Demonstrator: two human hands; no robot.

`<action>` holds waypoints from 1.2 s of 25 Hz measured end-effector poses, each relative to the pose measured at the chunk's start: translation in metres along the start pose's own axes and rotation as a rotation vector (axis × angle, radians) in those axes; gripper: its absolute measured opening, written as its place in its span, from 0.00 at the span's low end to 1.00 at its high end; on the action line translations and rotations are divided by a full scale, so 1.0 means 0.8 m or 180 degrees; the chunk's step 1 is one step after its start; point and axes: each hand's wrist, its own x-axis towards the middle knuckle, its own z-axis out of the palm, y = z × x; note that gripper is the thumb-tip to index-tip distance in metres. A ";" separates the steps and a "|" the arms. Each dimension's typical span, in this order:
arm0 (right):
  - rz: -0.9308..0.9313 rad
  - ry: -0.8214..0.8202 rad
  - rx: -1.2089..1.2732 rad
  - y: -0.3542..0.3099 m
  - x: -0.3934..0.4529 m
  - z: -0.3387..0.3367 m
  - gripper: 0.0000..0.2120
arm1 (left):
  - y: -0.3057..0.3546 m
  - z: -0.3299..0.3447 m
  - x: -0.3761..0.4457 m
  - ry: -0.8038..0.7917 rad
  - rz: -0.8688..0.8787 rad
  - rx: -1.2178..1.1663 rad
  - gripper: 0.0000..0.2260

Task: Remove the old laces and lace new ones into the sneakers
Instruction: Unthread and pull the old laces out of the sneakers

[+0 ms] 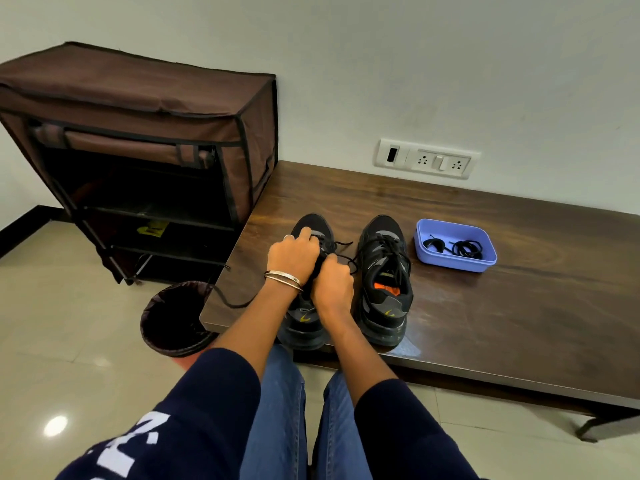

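- You are sitting at a low dark wooden table (485, 271), working both hands over the left black mesh sneaker (304, 323), which is standing near the table's front edge.
- Your left hand (294, 252) is curling its fingers over the lacing; your right hand (332, 284) is bunching tight beside it, seemingly pinching the old black lace (341, 244), though the fingertips are hidden.
- To do this well, be steadying the shoe with one hand and drawing the lace out eyelet by eyelet, not yanking.
- One loose lace end (230, 301) is trailing off the table's left edge, above a dark waste bin (173, 320).
- Counting: two sneakers, the right black sneaker (386, 282) still laced; one lilac plastic tray (453, 263) holding two coiled black laces (465, 249).
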 end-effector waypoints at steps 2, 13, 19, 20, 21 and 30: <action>0.0003 0.0024 0.0006 0.001 0.000 0.003 0.11 | 0.001 -0.007 0.003 0.0495 -0.1289 -0.0895 0.07; 0.0065 0.0072 -0.0060 -0.001 0.003 0.007 0.11 | -0.043 -0.014 0.014 0.0352 -0.1229 -0.1486 0.10; -0.0004 0.0018 -0.0151 0.000 0.005 0.007 0.09 | 0.012 -0.022 0.025 -0.0455 -0.0312 -0.0204 0.10; -0.0002 0.0016 -0.0149 0.000 0.006 0.007 0.09 | 0.011 -0.023 0.025 -0.0503 -0.0319 -0.0152 0.10; 0.0011 0.0019 -0.0140 0.001 0.006 0.007 0.10 | 0.008 -0.024 0.024 -0.0544 -0.0345 -0.0183 0.10; 0.0064 0.0022 -0.0074 0.000 0.003 0.004 0.12 | -0.051 -0.045 0.015 0.0934 -0.3441 -0.2365 0.13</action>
